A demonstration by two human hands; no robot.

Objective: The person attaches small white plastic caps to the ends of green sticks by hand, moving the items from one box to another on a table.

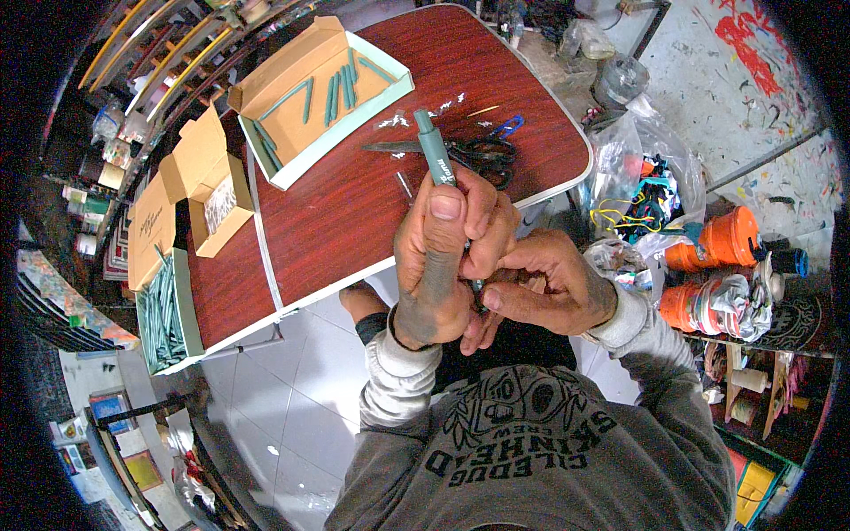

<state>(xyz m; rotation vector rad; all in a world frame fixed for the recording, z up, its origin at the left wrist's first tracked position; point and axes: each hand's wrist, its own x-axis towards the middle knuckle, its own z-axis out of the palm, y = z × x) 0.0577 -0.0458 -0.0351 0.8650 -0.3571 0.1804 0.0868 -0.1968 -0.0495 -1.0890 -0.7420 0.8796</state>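
A dark green pen point(431, 149) with white print stands up out of my left hand point(438, 252). My left fingers are wrapped round its barrel, and the thumb presses on its side. My right hand point(558, 283) is close beside, thumb and fingertips pinched at the pen's lower end, which mostly hides between the hands. Behind the pen, on the red-brown table point(332, 212), lie black-handled scissors point(482, 157). A shallow box point(390, 86) at the far side holds several loose green pens. Another box point(181, 354) at the left is filled with many similar pens.
A small open carton point(232, 226) with pale contents stands between the two pen boxes. White scraps and a blue clip-like piece point(511, 126) lie near the scissors. On the right are a clear plastic bag point(660, 168) and orange containers point(728, 237). Shelves line the left.
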